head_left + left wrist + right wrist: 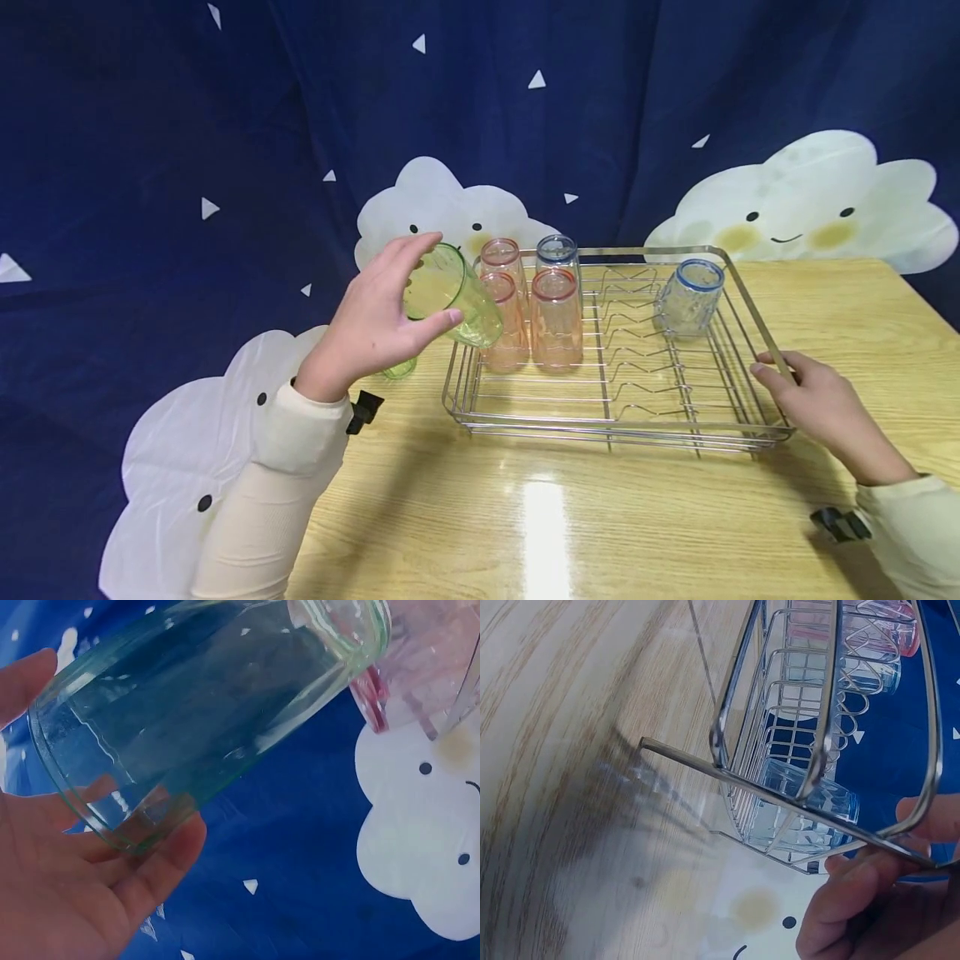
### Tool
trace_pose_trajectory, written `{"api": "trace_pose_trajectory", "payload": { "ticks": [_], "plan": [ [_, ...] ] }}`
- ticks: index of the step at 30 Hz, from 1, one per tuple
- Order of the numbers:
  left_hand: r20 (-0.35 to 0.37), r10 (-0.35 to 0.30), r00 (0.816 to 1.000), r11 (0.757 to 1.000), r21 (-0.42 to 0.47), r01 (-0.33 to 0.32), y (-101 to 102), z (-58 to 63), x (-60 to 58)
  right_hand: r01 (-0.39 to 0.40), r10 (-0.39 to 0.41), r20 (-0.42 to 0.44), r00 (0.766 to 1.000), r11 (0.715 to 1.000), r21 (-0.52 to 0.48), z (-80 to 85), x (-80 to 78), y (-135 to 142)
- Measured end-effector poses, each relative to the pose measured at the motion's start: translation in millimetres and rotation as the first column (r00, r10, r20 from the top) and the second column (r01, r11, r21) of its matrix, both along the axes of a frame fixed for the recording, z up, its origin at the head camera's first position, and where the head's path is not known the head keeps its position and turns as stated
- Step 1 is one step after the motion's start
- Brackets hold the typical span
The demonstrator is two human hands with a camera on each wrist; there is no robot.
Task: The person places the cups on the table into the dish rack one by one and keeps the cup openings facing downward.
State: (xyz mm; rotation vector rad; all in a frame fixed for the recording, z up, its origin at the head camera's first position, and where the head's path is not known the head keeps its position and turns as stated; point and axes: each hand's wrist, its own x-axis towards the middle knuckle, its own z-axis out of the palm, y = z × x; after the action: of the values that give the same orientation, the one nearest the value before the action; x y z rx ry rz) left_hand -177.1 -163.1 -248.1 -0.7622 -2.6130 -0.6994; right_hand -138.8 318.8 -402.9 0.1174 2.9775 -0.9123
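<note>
My left hand (375, 325) grips a clear green drinking glass (476, 308) by its rim end, thumb on one side and fingers on the other. The glass is tilted, its base toward the pink-rimmed glasses. These pink glasses (557, 329) stand upside down at the left of a metal wire dish rack (607, 429). In the right wrist view my right hand (877, 900) has its thumb and fingers around the rack's rim; in the head view, that is the right side. Part of another green glass (401, 368) shows below my left hand.
Behind the pink glasses stands a tall blue-rimmed glass (557, 250). A shorter blue-rimmed glass (690, 298) leans slightly at the rack's right. The rack rests on a wood-grain table (420, 508), with a dark blue cloud-patterned curtain (480, 100) behind.
</note>
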Motion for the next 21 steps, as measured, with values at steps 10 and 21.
{"api": "trace_pose_trajectory", "payload": {
  "ticks": [10,21],
  "plan": [
    [0.008,-0.085,0.996,0.996,-0.021,0.085,25.4,-10.9,8.5,-0.005,0.006,0.029,1.0,1.0,-0.024,1.5,2.8,4.1],
    [-0.037,-0.154,0.987,0.984,0.086,0.156,44.5,-19.5,11.7,-0.017,0.018,0.035,0.999,0.999,-0.028,7.7,5.2,5.1]
  ]
}}
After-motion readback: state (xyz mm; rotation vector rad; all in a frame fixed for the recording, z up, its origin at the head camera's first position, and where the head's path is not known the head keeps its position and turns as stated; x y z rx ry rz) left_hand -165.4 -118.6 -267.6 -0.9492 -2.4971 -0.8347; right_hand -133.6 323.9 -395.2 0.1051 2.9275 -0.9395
